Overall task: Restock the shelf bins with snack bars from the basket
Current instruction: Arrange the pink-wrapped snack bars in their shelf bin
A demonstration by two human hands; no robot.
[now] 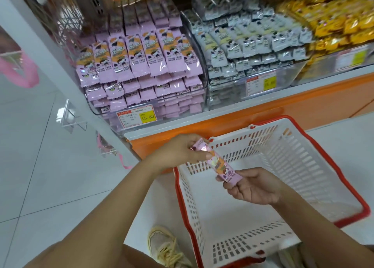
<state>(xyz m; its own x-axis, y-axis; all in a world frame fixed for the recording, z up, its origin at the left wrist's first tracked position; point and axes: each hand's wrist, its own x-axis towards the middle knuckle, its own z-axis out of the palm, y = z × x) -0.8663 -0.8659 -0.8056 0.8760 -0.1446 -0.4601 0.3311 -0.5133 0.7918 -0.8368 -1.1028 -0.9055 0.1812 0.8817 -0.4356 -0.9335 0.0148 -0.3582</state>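
Snack bar (pixel 219 165) in a pink wrapper is held above the white basket (pixel 299 162), left hand (pixel 180 152) pinching its upper end, right hand (pixel 255 187) gripping its lower end, near the shelf bin (pixel 97 110) of matching bars.

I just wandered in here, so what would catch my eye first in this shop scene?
First, the pink snack bar held over the white basket with its red rim: the left hand pinches its upper end and the right hand grips the lower. Behind, on the orange shelf, stand stacks of matching pink bars, with grey packets and yellow packets to their right.
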